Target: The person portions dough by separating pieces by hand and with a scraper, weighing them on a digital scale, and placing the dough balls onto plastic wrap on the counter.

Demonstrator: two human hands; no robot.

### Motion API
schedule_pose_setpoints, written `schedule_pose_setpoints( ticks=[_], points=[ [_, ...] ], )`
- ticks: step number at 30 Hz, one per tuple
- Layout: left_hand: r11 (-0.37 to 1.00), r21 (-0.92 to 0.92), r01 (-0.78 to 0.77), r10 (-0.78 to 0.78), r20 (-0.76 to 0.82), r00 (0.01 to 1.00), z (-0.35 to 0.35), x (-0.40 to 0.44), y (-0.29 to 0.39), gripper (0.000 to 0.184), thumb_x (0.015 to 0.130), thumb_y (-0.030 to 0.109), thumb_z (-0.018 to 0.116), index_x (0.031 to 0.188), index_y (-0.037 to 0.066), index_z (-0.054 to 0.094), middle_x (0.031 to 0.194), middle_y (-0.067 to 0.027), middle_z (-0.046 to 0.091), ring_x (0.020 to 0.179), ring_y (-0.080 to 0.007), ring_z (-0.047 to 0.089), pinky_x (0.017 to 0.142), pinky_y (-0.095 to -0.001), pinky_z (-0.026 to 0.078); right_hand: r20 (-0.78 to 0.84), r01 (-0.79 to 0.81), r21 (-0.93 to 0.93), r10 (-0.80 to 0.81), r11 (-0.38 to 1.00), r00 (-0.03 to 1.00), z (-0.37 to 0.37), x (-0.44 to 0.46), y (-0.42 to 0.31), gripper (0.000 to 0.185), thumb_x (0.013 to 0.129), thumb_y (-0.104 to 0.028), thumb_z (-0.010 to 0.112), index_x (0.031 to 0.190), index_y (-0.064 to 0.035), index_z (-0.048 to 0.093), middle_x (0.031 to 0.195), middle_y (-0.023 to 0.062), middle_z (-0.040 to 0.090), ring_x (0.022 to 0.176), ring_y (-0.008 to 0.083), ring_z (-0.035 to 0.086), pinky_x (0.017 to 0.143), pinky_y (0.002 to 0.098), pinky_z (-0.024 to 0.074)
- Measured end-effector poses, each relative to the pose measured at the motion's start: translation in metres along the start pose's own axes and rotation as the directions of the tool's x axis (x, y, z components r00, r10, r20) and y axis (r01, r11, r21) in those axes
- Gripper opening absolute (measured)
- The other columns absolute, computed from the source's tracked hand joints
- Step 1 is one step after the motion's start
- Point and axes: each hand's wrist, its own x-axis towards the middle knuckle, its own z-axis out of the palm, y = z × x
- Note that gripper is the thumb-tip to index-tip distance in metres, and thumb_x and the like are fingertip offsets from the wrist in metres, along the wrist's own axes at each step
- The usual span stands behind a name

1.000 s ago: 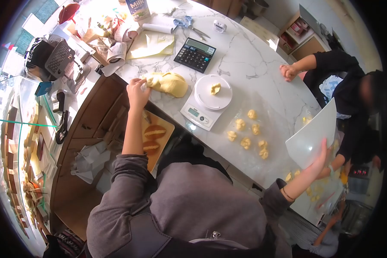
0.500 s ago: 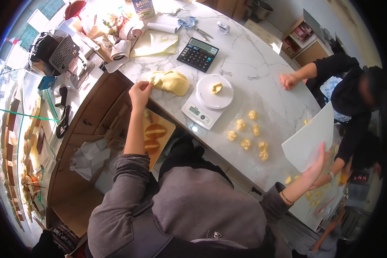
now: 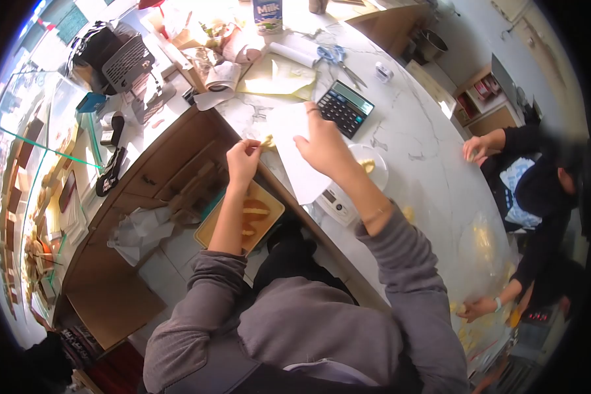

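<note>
Yellow dough (image 3: 268, 141), one mass, matte and soft-looking: a small lumpy end shows on the marble counter (image 3: 420, 141), near its edge; the remainder is hidden behind a white board (image 3: 297, 169).

Left hand (image 3: 241, 163): thumb and forefinger pressed together at the dough's visible end; whether a shred is caught between them cannot be told.

Right hand (image 3: 328, 150): closed on the board, thumb apart from the fingers, slightly blurred. Board thin, smooth, held tilted between the two hands.

Dough portion (image 3: 367, 165), one, yellow, irregular: on the round pan of a white kitchen scale (image 3: 338, 205), partly behind the right forearm.

Calculator (image 3: 346, 109), black: beyond the right hand. Scissors (image 3: 340, 63), blue-handled: farther off, beside a white roll (image 3: 294, 54).

Changes against one second earlier: board then at far right, by a co-worker's arm, now in front of the dough; dough then almost wholly exposed, now mostly covered. Small lumps on the counter, formerly plain to see, are largely concealed by the right arm. Portion on the scale remains.
</note>
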Motion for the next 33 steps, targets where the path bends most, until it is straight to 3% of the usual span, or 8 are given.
schedule_pose_setpoints(
  ticks=[4, 13, 16, 22, 25, 28, 32, 33],
  points=[
    [0.999, -0.042, -0.012, 0.012, -0.013, 1.000, -0.005, -0.003, 0.011, 0.011, 0.072, 0.003, 0.067, 0.081, -0.002, 0.065, 0.071, -0.0120, 0.064, 0.064, -0.0154, 0.062, 0.061, -0.0266, 0.048, 0.193, 0.024, -0.144, 0.004, 0.989, 0.981, 0.046, 0.035, 0.000, 0.069, 0.073, -0.012, 0.060, 0.130, 0.0092, 0.028, 0.081, 0.0320, 0.059, 0.079, 0.0431, 0.060, 0.073, 0.0463, 0.0488],
    [0.985, -0.104, -0.139, 0.147, 0.070, 0.987, -0.009, -0.003, -0.002, 0.024, 0.064, -0.004, 0.069, 0.087, -0.003, 0.064, 0.090, -0.0126, 0.062, 0.074, -0.0198, 0.062, 0.065, -0.0285, 0.050, 0.291, 0.096, -0.276, -0.012, 0.956, 0.957, 0.063, 0.045, -0.010, 0.068, 0.074, -0.011, 0.057, 0.131, 0.0092, 0.027, 0.078, 0.0280, 0.061, 0.075, 0.0407, 0.062, 0.069, 0.0458, 0.0500],
    [0.992, -0.009, -0.125, 0.126, 0.070, 0.990, -0.007, -0.002, 0.002, 0.029, 0.060, -0.003, 0.071, 0.089, -0.003, 0.065, 0.090, -0.0121, 0.060, 0.075, -0.0229, 0.060, 0.067, -0.0309, 0.049, 0.311, 0.048, -0.322, 0.058, 0.946, 0.949, 0.060, 0.039, -0.027, 0.053, 0.080, -0.007, 0.049, 0.128, 0.0082, 0.033, 0.081, 0.0262, 0.062, 0.081, 0.0379, 0.063, 0.070, 0.0426, 0.0505],
    [0.960, 0.126, -0.250, 0.244, 0.063, 0.968, 0.004, 0.008, -0.009, 0.017, 0.064, 0.003, 0.068, 0.078, -0.002, 0.062, 0.083, -0.0123, 0.059, 0.073, -0.0268, 0.056, 0.070, -0.0343, 0.047, 0.275, 0.047, -0.348, 0.054, 0.936, 0.960, 0.075, 0.042, -0.031, 0.055, 0.079, -0.005, 0.051, 0.127, 0.0106, 0.032, 0.077, 0.0264, 0.062, 0.075, 0.0377, 0.064, 0.065, 0.0426, 0.0519],
    [0.976, 0.106, -0.191, 0.178, 0.126, 0.976, 0.004, 0.013, -0.008, 0.011, 0.065, 0.004, 0.066, 0.071, -0.002, 0.059, 0.078, -0.0135, 0.060, 0.068, -0.0259, 0.057, 0.066, -0.0327, 0.047, 0.194, 0.015, -0.302, 0.046, 0.953, 0.980, 0.080, 0.057, -0.027, 0.055, 0.080, -0.005, 0.049, 0.128, 0.0109, 0.029, 0.077, 0.0258, 0.062, 0.074, 0.0387, 0.063, 0.065, 0.0431, 0.0517],
    [0.999, 0.029, 0.013, -0.018, 0.200, 0.980, -0.007, 0.010, 0.009, 0.014, 0.065, 0.005, 0.066, 0.075, -0.001, 0.058, 0.074, -0.0117, 0.060, 0.066, -0.0200, 0.059, 0.063, -0.0289, 0.049, 0.132, -0.078, -0.270, 0.118, 0.960, 0.984, 0.083, 0.080, -0.016, 0.060, 0.078, -0.008, 0.054, 0.128, 0.0123, 0.028, 0.081, 0.0282, 0.061, 0.078, 0.0401, 0.062, 0.068, 0.0436, 0.0510],
    [0.955, -0.273, 0.117, -0.105, 0.059, 0.993, -0.022, -0.006, 0.030, 0.024, 0.070, 0.004, 0.067, 0.089, 0.000, 0.053, 0.077, -0.0065, 0.060, 0.070, -0.0101, 0.059, 0.067, -0.0229, 0.050, -0.070, -0.060, 0.040, 0.063, 0.997, 0.996, 0.039, 0.067, 0.015, 0.076, 0.070, -0.019, 0.067, 0.128, 0.0107, 0.028, 0.090, 0.0300, 0.059, 0.086, 0.0428, 0.059, 0.076, 0.0436, 0.0487],
    [0.936, -0.326, 0.132, -0.123, 0.048, 0.991, -0.024, -0.009, 0.035, 0.023, 0.071, 0.003, 0.067, 0.089, -0.001, 0.053, 0.078, -0.0075, 0.061, 0.071, -0.0112, 0.059, 0.068, -0.0227, 0.050, -0.115, -0.042, 0.079, 0.051, 0.996, 0.992, 0.016, 0.062, 0.025, 0.072, 0.072, -0.017, 0.067, 0.128, 0.0081, 0.029, 0.093, 0.0281, 0.060, 0.088, 0.0415, 0.059, 0.077, 0.0418, 0.0489]
  ],
)
